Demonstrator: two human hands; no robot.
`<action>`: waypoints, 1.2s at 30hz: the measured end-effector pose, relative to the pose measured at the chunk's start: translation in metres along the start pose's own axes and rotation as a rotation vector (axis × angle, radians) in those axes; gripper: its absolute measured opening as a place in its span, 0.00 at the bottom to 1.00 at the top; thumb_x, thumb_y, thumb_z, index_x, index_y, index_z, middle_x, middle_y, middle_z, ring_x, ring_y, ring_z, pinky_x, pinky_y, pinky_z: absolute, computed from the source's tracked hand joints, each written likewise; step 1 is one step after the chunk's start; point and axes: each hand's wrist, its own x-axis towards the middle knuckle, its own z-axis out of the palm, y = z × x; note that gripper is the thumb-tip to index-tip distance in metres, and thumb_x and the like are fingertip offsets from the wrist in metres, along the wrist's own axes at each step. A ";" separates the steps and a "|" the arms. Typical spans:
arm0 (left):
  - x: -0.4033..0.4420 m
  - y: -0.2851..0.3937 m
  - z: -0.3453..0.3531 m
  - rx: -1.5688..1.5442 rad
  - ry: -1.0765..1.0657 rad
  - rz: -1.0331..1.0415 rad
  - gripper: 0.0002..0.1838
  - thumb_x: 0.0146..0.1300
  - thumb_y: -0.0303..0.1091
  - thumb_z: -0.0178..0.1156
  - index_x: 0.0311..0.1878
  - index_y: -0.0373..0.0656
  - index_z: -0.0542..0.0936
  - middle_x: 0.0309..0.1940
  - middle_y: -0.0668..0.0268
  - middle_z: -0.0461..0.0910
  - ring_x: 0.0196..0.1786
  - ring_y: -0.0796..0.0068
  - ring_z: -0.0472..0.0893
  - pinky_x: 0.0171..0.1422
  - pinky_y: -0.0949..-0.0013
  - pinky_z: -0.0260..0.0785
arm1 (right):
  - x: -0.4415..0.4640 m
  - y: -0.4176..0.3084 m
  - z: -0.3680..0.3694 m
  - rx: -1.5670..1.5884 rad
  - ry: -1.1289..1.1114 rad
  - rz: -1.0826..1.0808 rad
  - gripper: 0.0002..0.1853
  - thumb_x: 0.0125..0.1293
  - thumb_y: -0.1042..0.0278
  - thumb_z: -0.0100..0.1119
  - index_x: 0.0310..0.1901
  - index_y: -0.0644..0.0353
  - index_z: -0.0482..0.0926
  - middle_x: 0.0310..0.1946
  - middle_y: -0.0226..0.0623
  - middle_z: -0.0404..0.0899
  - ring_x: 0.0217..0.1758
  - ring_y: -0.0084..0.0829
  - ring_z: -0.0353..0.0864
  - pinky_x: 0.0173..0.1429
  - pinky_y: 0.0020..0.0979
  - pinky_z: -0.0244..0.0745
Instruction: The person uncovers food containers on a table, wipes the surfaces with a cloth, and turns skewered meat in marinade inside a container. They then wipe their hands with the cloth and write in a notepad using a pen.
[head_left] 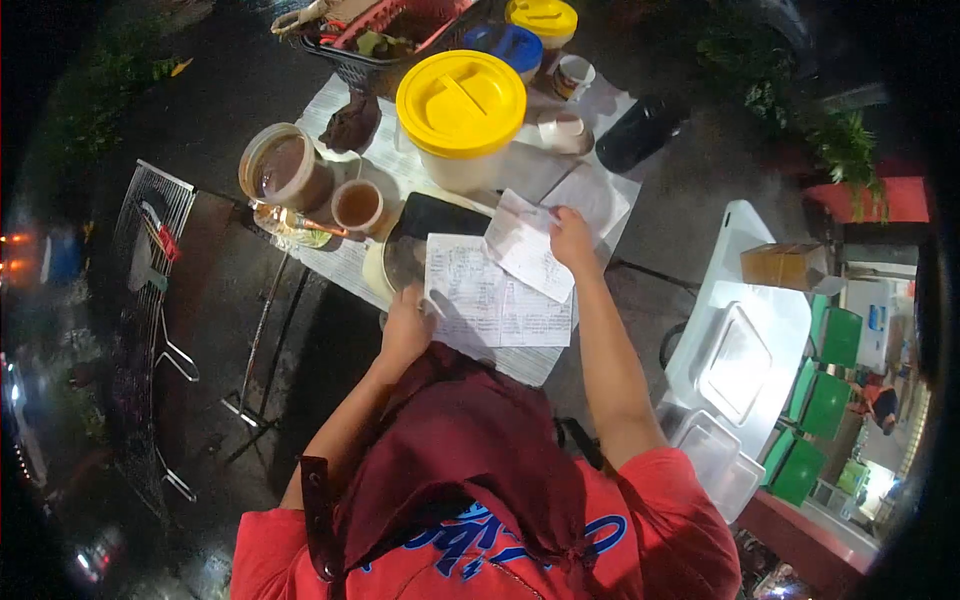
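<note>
My left hand (405, 328) is closed at the left edge of a large sheet of paper (500, 315) covered in handwriting, with a line or fold down its middle. A smaller written slip of paper (525, 248) overlaps the sheet's upper right part. My right hand (573, 242) pinches this slip by its right side. Beyond the papers lies a flat black thing (440, 215), partly covered by the sheet. A pale round container (376, 272) shows just beyond my left hand.
On the table (325, 262) stand a white tub with a yellow lid (462, 105), an open tub of brown liquid (283, 168), a smaller cup of brown liquid (357, 206) and a dark bottle (635, 135). A basket (380, 45) is at the far edge. A wire rack (150, 230) stands left, a white table (745, 340) right.
</note>
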 end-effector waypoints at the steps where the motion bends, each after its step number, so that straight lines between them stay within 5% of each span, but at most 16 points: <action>1: -0.006 0.005 0.006 0.001 0.038 0.033 0.26 0.53 0.27 0.59 0.57 0.37 0.66 0.48 0.43 0.70 0.51 0.41 0.70 0.55 0.53 0.64 | -0.001 0.002 0.006 -0.098 0.021 -0.045 0.11 0.59 0.72 0.53 0.44 0.61 0.77 0.45 0.47 0.77 0.48 0.44 0.77 0.52 0.44 0.72; 7: -0.012 0.044 0.051 0.116 0.157 0.002 0.25 0.55 0.29 0.61 0.56 0.35 0.68 0.49 0.48 0.72 0.50 0.51 0.73 0.54 0.58 0.67 | 0.008 0.007 0.010 -0.376 -0.187 -0.042 0.15 0.60 0.70 0.48 0.48 0.59 0.74 0.47 0.44 0.74 0.53 0.46 0.72 0.53 0.44 0.69; 13: 0.004 0.074 0.082 -0.010 0.129 -0.034 0.27 0.52 0.24 0.61 0.57 0.35 0.66 0.44 0.46 0.71 0.44 0.49 0.74 0.49 0.58 0.69 | 0.024 0.028 0.022 -0.347 0.112 -0.194 0.15 0.57 0.69 0.49 0.47 0.59 0.75 0.43 0.41 0.75 0.50 0.42 0.72 0.49 0.44 0.69; 19: 0.039 0.094 0.116 0.122 0.313 -0.105 0.36 0.52 0.30 0.64 0.61 0.29 0.58 0.47 0.42 0.68 0.53 0.42 0.68 0.57 0.52 0.62 | 0.029 0.034 0.024 -0.333 0.031 -0.163 0.15 0.57 0.71 0.49 0.47 0.60 0.74 0.44 0.43 0.75 0.49 0.45 0.73 0.49 0.45 0.68; 22: 0.057 0.110 0.111 0.237 0.390 -0.144 0.37 0.52 0.33 0.65 0.62 0.31 0.58 0.47 0.44 0.68 0.51 0.42 0.69 0.56 0.52 0.63 | 0.012 0.036 -0.008 0.225 -0.077 0.157 0.15 0.56 0.74 0.49 0.46 0.66 0.73 0.43 0.50 0.75 0.48 0.51 0.73 0.51 0.47 0.67; 25: 0.078 0.097 0.111 0.236 0.336 -0.216 0.24 0.51 0.35 0.65 0.49 0.34 0.71 0.45 0.47 0.70 0.49 0.46 0.71 0.53 0.54 0.65 | -0.034 0.070 0.005 0.317 0.307 0.157 0.16 0.58 0.70 0.53 0.46 0.69 0.71 0.42 0.55 0.75 0.48 0.56 0.73 0.52 0.47 0.67; 27: 0.094 0.074 0.119 0.301 0.323 -0.192 0.14 0.52 0.33 0.63 0.38 0.36 0.75 0.37 0.53 0.73 0.42 0.55 0.75 0.46 0.57 0.69 | -0.061 0.065 -0.016 0.291 0.150 0.450 0.23 0.58 0.59 0.59 0.48 0.70 0.71 0.42 0.56 0.75 0.47 0.56 0.74 0.51 0.47 0.69; 30: 0.086 0.105 0.102 -0.322 0.164 -0.167 0.09 0.56 0.31 0.60 0.36 0.37 0.74 0.31 0.62 0.73 0.33 0.65 0.76 0.37 0.61 0.70 | -0.090 0.085 0.003 0.199 0.195 0.536 0.24 0.56 0.54 0.63 0.46 0.67 0.72 0.38 0.54 0.77 0.42 0.51 0.78 0.45 0.42 0.71; 31: 0.080 0.110 0.101 -0.778 0.067 -0.272 0.04 0.61 0.28 0.56 0.37 0.40 0.73 0.30 0.67 0.73 0.30 0.74 0.76 0.36 0.64 0.74 | -0.095 0.089 0.003 0.310 0.162 0.553 0.25 0.57 0.53 0.63 0.46 0.67 0.73 0.38 0.51 0.77 0.41 0.47 0.78 0.45 0.40 0.71; 34: 0.062 0.140 0.090 -1.385 0.006 -0.491 0.03 0.64 0.29 0.53 0.40 0.43 0.71 0.33 0.66 0.75 0.33 0.75 0.77 0.43 0.62 0.77 | -0.103 0.095 0.001 0.645 0.055 0.580 0.27 0.59 0.49 0.62 0.46 0.69 0.74 0.36 0.43 0.78 0.37 0.35 0.77 0.43 0.35 0.71; 36: 0.059 0.135 0.090 -1.529 -0.066 -0.445 0.07 0.66 0.31 0.53 0.45 0.43 0.70 0.39 0.64 0.77 0.39 0.71 0.79 0.49 0.59 0.77 | -0.100 0.091 -0.009 0.852 -0.017 0.678 0.28 0.59 0.47 0.61 0.45 0.69 0.76 0.37 0.45 0.79 0.36 0.32 0.76 0.41 0.33 0.70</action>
